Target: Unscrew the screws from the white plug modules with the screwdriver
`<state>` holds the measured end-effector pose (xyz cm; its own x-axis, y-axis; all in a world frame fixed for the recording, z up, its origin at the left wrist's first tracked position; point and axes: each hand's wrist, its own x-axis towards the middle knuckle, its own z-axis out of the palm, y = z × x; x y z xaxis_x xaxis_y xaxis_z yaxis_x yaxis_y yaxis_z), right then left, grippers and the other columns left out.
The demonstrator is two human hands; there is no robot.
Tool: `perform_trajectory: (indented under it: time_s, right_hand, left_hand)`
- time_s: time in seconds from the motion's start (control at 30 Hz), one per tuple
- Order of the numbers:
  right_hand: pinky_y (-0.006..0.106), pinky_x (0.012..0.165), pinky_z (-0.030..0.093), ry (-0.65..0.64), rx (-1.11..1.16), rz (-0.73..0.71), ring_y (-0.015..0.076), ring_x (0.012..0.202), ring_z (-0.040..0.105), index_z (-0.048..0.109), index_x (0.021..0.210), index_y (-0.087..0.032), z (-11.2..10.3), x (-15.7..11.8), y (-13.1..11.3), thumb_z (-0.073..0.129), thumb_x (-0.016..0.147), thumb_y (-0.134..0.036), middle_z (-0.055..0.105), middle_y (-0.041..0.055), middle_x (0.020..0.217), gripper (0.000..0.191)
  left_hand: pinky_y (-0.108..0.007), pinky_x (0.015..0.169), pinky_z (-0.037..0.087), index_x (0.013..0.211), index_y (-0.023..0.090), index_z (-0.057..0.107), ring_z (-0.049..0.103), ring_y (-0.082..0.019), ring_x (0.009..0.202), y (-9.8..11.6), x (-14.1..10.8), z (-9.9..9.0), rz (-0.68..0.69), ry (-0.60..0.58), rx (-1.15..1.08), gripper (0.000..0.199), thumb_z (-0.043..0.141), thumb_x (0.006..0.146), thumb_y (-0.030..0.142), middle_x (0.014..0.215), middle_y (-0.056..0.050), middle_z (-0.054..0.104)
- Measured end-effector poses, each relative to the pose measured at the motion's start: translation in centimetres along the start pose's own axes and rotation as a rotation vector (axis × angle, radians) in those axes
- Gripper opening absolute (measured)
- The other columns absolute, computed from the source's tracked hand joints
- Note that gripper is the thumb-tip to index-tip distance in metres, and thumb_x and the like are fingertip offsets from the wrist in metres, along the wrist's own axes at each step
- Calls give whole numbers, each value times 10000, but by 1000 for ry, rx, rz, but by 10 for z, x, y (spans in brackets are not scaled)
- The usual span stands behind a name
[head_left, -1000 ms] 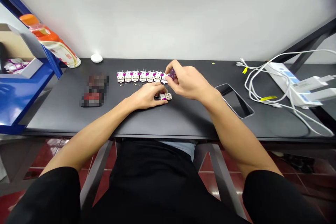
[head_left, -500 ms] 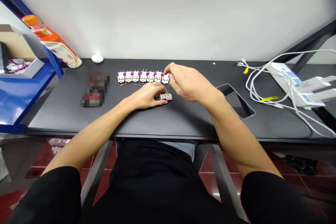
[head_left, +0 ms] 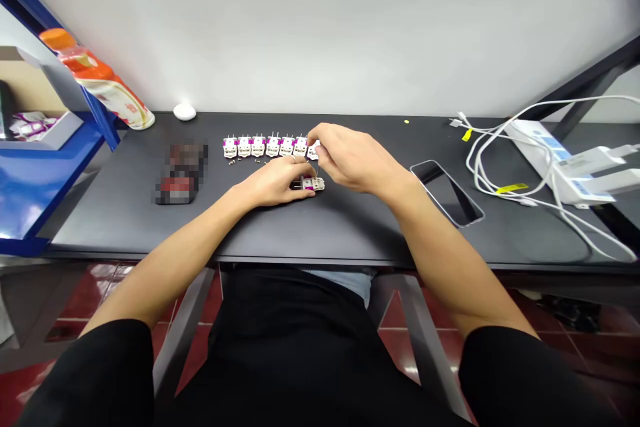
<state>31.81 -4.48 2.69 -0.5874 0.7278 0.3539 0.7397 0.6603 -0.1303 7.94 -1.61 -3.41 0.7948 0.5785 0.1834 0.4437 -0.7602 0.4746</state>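
Note:
My left hand [head_left: 280,180] rests on the table, thumb and fingers closed about a small white-and-purple plug [head_left: 314,184] with metal pins. The plug lies on its side, its pins pointing left, partly under the fingers. Above it, my right hand [head_left: 345,155] is closed around a thin screwdriver [head_left: 317,173]; its handle is hidden in the fingers, and the slim shaft slants down to the plug. Behind both hands stands a row of several similar plugs [head_left: 273,146], pins up. Tiny screws [head_left: 232,162] lie in front of that row.
A phone [head_left: 447,193] lies right of my right forearm. Farther right are a coiled white cable [head_left: 480,167] and a white power strip [head_left: 545,147]. At left sit a blurred dark-red object [head_left: 180,173], a white mouse-like object [head_left: 185,111] and an orange-capped bottle [head_left: 107,87].
My right hand and the screwdriver have shifted slightly left, still over the plug. My left hand keeps its hold. The whole view has drifted a little.

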Motion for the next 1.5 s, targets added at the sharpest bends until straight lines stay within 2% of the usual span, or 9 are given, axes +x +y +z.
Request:
perform_trajectory:
  time_s: [0.23,0.47,0.7,0.83,0.93,1.07,1.17,1.33,1.5]
  right_hand:
    - [368,680,377,-10,-85,71,279,793,701,655,1289,-203,0,1,4,382,1194,-431,804,91,925,369]
    - [449,944,513,-18,-22,-63,329,1036,707,647,1290,-207,1,2,3,358,1137,-243,797,155,1152,329]
    - [431,870,468,-67,-101,49,304,812,641,663,1249,-189,-6,2,1,324,1193,-383,778,120,945,394]
    - [417,865,470,-51,-68,-14,297,870,648,648,1261,-191,-5,1,3,321,1159,-278,778,128,1030,353]
    - [422,907,481,-31,-36,-63,292,914,653,646,1228,-206,-4,1,4,332,1168,-300,776,132,1073,333]
    - [424,902,479,-28,-49,-17,288,865,648,646,1220,-202,-3,2,4,349,1205,-423,781,110,979,370]
    - [430,895,485,-21,-59,7,289,849,644,642,1241,-195,-1,2,5,326,1198,-351,781,112,978,355]
    - [463,946,516,25,-9,-70,320,1017,667,630,1230,-221,2,2,9,320,1169,-281,768,142,1104,322]
    - [438,893,503,-41,-22,-3,294,868,638,629,1215,-211,-5,3,7,311,1211,-415,756,110,973,378]
  left_hand:
    - [-397,929,563,1282,186,787,728,-288,1039,-3,0,1,10,11,-11,363,744,1082,486,1213,-142,788]
    - [-391,940,555,1289,185,794,731,-295,1073,1,1,0,-8,-3,-9,395,704,1104,523,1224,-142,785]
    - [-392,935,558,1244,175,797,739,-278,1019,2,0,-3,17,1,-23,357,714,1088,485,1159,-130,809]
    - [-370,938,566,1230,177,789,741,-256,1005,3,-1,-7,33,-4,-52,297,737,1048,406,1138,-107,818]
    - [-363,934,568,1204,178,787,744,-249,997,3,-1,-8,25,-3,-62,285,735,1043,407,1126,-99,817]
    - [-359,907,571,1213,185,790,750,-251,992,2,0,-7,4,2,-73,294,755,1040,421,1120,-95,817]
    - [-353,906,568,1249,174,792,743,-247,990,0,0,-5,6,2,-65,317,764,1050,420,1134,-103,813]
    - [-342,906,561,1248,159,792,737,-242,996,-2,0,-3,28,6,-59,317,766,1067,417,1130,-109,805]
    - [-352,881,548,1272,178,788,734,-243,957,-3,0,-2,29,10,-34,306,750,1075,409,1120,-102,810]
